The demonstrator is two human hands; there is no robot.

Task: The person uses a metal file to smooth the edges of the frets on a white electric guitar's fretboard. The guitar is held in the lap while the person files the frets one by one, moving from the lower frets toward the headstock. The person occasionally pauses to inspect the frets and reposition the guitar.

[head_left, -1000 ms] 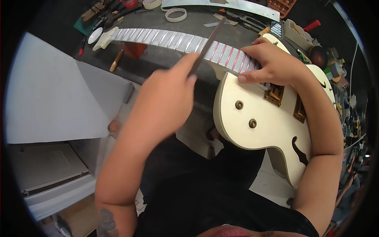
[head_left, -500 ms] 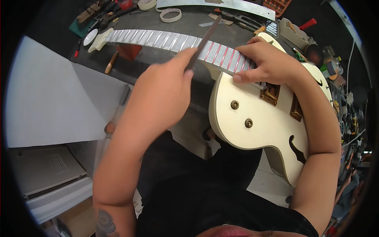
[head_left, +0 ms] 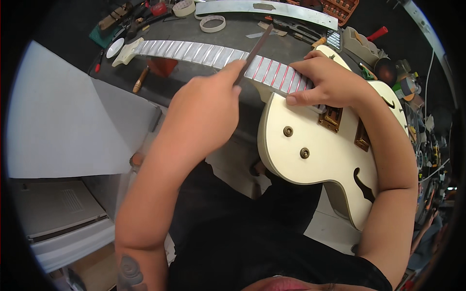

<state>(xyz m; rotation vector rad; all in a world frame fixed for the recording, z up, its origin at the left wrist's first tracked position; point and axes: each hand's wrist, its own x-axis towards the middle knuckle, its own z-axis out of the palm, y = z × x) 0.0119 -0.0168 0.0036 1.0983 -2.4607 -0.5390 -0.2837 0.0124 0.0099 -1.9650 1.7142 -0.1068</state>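
A cream hollow-body electric guitar (head_left: 291,145) lies beside me on the bench, its neck running left. The fretboard (head_left: 194,51) is covered in pale masking with bare frets, several marked red near the body. My left hand (head_left: 204,104) is closed on a long dark flat file (head_left: 257,45), which lies at a slant across the fretboard just left of the red frets. My right hand (head_left: 327,80) grips the neck near the body, thumb on its near edge, fingers curled over the far side, their tips partly hidden.
The dark bench (head_left: 245,29) holds tape rolls (head_left: 212,23), a long metal beam (head_left: 223,7), an orange tool case (head_left: 340,12), a wooden-handled tool (head_left: 141,80), a white dish (head_left: 115,47). A white panel (head_left: 73,126) stands at left. Another person (head_left: 424,237) is at far right.
My left hand and the file have made small shifts along and across the fretboard, staying left of the red frets. My right hand keeps its hold; the whole view has shifted slightly.
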